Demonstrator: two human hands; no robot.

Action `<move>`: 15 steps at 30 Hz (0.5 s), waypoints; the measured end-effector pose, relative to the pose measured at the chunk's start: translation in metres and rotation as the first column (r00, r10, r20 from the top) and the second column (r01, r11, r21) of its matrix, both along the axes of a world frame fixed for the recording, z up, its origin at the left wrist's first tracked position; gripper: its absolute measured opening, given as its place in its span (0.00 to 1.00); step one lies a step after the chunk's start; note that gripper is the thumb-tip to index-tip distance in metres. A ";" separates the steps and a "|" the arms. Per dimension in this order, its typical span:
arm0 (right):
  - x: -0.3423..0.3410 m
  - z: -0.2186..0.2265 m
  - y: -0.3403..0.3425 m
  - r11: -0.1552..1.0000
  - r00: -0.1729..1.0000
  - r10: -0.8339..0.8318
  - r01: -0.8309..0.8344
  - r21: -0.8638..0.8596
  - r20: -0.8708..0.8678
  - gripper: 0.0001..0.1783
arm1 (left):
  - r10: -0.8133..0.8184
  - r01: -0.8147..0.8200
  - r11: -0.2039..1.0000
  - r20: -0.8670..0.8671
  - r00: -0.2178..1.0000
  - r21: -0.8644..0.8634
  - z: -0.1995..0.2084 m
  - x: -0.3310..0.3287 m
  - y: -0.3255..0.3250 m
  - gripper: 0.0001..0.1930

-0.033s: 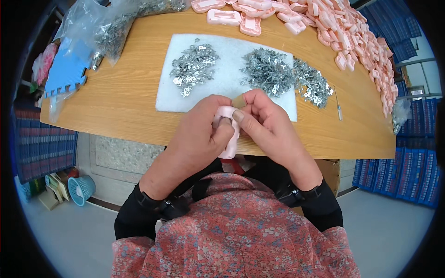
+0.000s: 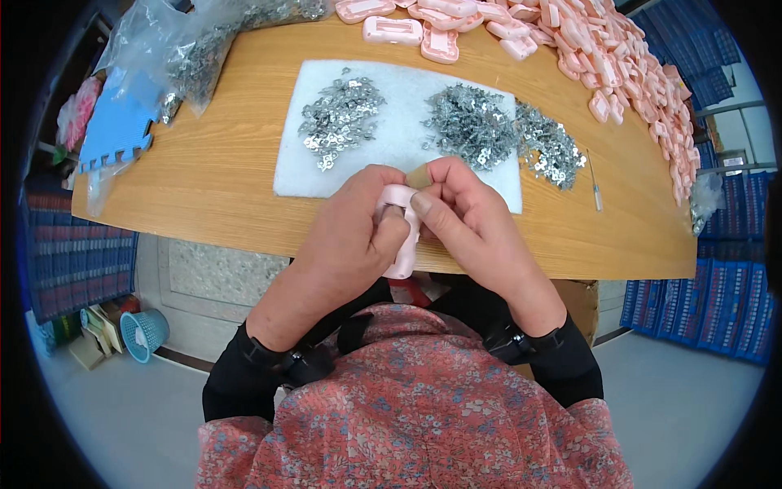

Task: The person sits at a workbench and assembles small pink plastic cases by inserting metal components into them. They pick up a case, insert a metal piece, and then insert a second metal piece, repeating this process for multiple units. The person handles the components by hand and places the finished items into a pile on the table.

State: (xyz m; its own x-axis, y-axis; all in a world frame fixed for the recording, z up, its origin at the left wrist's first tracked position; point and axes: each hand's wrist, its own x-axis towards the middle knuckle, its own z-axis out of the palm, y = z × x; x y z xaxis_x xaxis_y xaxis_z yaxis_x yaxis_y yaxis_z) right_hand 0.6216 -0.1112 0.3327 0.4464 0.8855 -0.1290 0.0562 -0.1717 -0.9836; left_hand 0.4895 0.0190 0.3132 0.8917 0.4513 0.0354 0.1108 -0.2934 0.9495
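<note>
Pink casing (image 2: 405, 257) between both hands (image 2: 350, 220) (image 2: 479, 213), lower end free

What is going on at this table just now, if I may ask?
A person is handling a pink casing at the near edge of a wooden table. The left hand grips it, while the right hand is at its upper right end; whether the right fingers also hold something small is hidden. Beyond them, a white pad bears heaps of small metal pieces, with more off its right side. Many pink casings lie piled at the far right.
</note>
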 end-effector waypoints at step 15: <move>0.018 0.011 -0.010 0.990 0.995 0.102 -0.100 -0.097 0.017 0.09 | -0.242 0.255 0.107 0.223 0.944 -0.961 -0.011 -0.001 0.002 0.19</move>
State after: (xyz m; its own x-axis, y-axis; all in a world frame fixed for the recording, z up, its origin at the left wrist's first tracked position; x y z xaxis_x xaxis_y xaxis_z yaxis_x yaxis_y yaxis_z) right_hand 0.6391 -0.1208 0.3436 0.3590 0.9101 -0.2069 0.0991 -0.2576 -0.9612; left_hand 0.4887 0.0214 0.3022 0.9643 -0.1332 -0.2287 0.2278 0.8576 0.4612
